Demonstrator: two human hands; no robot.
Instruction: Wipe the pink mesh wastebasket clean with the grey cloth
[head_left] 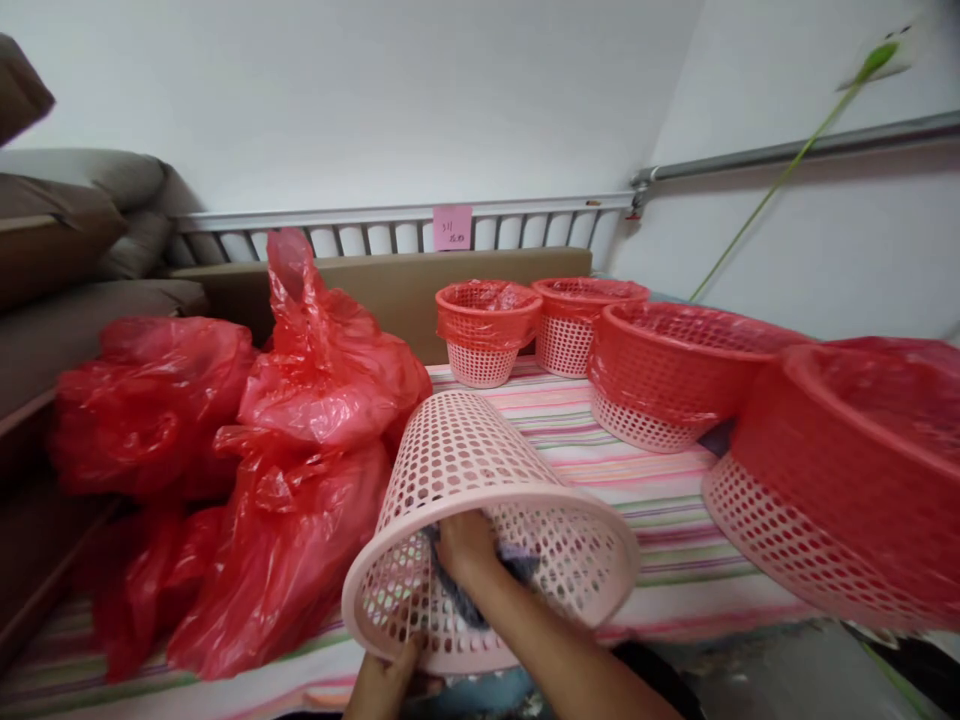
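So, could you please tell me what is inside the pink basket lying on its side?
The right hand reaches into the pink basket, pressing a grey cloth. Its fingers are covered.

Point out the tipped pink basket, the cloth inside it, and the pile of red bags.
Pink basket point(465, 450): head view, on its upper mesh wall.
Cloth point(517, 562): head view, on the fold beside the right hand.
Red bags point(322, 380): head view, on the top bag's bulge.

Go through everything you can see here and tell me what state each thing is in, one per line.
Pink basket: on its side, unlined, mouth toward the person.
Right hand: inside the basket, on a dark cloth.
Left hand: gripping the basket's lower rim.
Four baskets: upright, lined with red bags.
Red bags: crumpled, heaped on the striped cover.
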